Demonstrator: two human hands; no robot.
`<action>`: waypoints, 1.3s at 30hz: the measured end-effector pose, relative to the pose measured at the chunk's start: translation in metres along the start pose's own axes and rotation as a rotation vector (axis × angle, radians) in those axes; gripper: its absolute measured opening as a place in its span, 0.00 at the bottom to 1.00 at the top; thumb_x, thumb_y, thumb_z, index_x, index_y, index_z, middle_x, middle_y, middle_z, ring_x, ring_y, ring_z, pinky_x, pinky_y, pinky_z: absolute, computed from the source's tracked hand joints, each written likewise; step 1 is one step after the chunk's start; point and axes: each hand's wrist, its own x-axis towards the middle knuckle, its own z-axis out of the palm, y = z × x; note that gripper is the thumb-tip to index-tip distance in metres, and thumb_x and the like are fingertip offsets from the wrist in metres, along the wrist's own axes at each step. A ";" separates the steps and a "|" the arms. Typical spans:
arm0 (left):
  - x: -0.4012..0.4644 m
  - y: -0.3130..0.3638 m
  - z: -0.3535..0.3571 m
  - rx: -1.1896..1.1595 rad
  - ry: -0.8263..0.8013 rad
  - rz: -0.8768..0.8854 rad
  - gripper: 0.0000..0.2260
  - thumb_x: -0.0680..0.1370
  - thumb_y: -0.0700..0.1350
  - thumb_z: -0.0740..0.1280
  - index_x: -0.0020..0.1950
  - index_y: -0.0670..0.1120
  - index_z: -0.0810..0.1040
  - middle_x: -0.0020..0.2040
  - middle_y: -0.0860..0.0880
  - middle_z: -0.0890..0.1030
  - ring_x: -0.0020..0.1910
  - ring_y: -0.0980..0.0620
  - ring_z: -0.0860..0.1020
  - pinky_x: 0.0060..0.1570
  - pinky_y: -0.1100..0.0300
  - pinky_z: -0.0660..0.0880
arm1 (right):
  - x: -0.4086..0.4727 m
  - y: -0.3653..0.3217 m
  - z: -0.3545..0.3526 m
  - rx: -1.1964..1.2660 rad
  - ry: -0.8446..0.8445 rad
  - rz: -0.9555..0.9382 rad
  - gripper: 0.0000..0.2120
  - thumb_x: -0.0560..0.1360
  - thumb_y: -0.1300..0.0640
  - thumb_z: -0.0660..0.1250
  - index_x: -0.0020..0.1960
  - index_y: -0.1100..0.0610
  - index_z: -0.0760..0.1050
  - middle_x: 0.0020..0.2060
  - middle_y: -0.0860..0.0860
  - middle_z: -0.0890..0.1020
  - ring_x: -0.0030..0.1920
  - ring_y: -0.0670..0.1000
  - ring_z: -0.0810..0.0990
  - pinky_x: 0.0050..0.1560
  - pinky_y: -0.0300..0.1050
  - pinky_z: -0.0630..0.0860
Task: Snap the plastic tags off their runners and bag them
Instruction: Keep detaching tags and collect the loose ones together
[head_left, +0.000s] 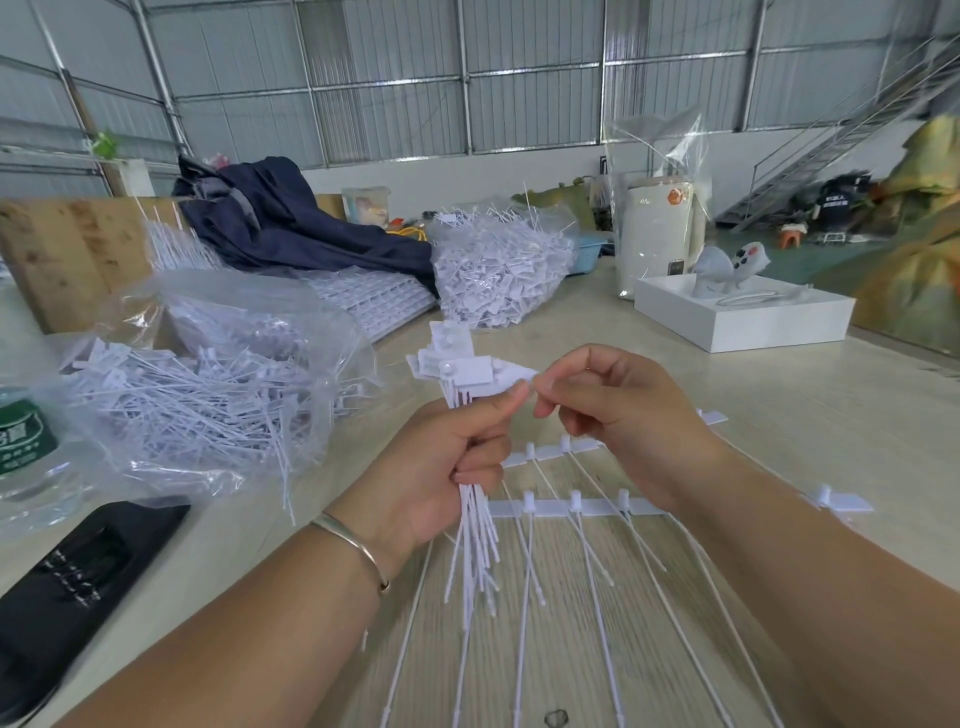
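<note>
My left hand (447, 457) is wrapped around a bundle of loose tags (470, 395), fingers curled tight on the thin white tails, thumb laid along the top. The flat heads fan out above my fist toward twelve o'clock and the tails hang out below it toward six. My right hand (618, 415) sits just at three o'clock of that fist, its thumb and forefinger pressed together on the outermost tag head; the other fingers are loosely bent beneath, and I cannot tell whether they touch anything.

Under both hands, on the pale wood-grain desk (779, 395), lie two runners (571, 506) with tags attached, running nine to three, their long tails trailing toward six o'clock off the lower edge of the view. My right wrist covers part of them.

At nine o'clock from my hands a clear plastic bag (218, 374) lies open, heaped with separated tags. At twelve o'clock, farther back, stands a second bulging bag of tags (498, 270), and left of it a stack of unbroken runner sheets (374, 301) with a dark blue cloth (291, 223) thrown across it. At two o'clock is a white box (743, 317) with a small grey object on top, blurred, maybe a toy. A green-labelled water bottle (26, 441) stands at the far nine o'clock edge, a black case (78, 587) lies at eight.
</note>
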 end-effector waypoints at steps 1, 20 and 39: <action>0.000 0.000 0.000 -0.006 0.016 -0.004 0.06 0.69 0.45 0.72 0.33 0.47 0.78 0.26 0.55 0.58 0.20 0.60 0.55 0.21 0.67 0.50 | 0.000 0.000 0.001 0.008 -0.032 0.016 0.05 0.72 0.62 0.71 0.45 0.62 0.78 0.35 0.56 0.82 0.30 0.48 0.73 0.35 0.37 0.72; 0.006 -0.004 0.002 0.360 0.553 0.414 0.20 0.82 0.54 0.58 0.35 0.49 0.80 0.37 0.55 0.83 0.38 0.60 0.79 0.45 0.60 0.74 | -0.015 0.013 0.026 -0.061 -0.665 0.329 0.12 0.76 0.54 0.68 0.51 0.63 0.79 0.33 0.57 0.82 0.34 0.48 0.78 0.38 0.38 0.71; 0.019 -0.029 -0.022 0.684 0.182 0.196 0.13 0.83 0.51 0.57 0.43 0.57 0.78 0.40 0.54 0.81 0.33 0.64 0.79 0.36 0.66 0.73 | -0.010 0.029 0.040 -0.242 0.024 -0.058 0.17 0.82 0.54 0.57 0.43 0.66 0.74 0.35 0.54 0.78 0.36 0.43 0.77 0.38 0.25 0.70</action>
